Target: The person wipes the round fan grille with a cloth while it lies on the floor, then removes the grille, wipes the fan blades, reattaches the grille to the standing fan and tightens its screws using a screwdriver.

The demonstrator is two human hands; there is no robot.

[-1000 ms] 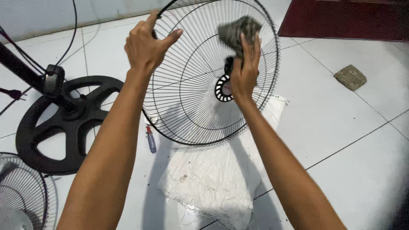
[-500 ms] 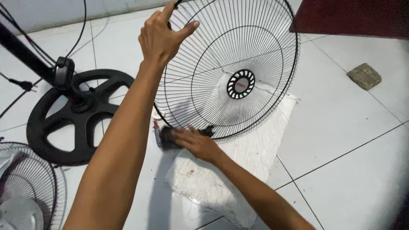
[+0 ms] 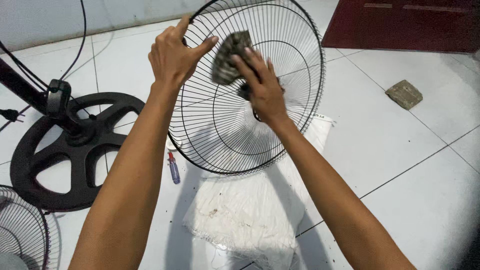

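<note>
While the left hand (image 3: 172, 55) grips the fan guard's (image 3: 295, 125) top rim, the right hand (image 3: 262, 87) presses a rag (image 3: 227, 57) mid-frame.

The floor (image 3: 410, 165) is pale tile with dark grout lines. A white woven sack (image 3: 250, 215) lies at lower centre. Just left of it lies a small blue-handled screwdriver (image 3: 173, 169). A black round fan base (image 3: 65, 155) sits at left, a second wire grille (image 3: 22, 232) at the lower left corner. A grey-brown sponge (image 3: 404, 94) lies at upper right, near a dark red mat (image 3: 415, 25).
</note>
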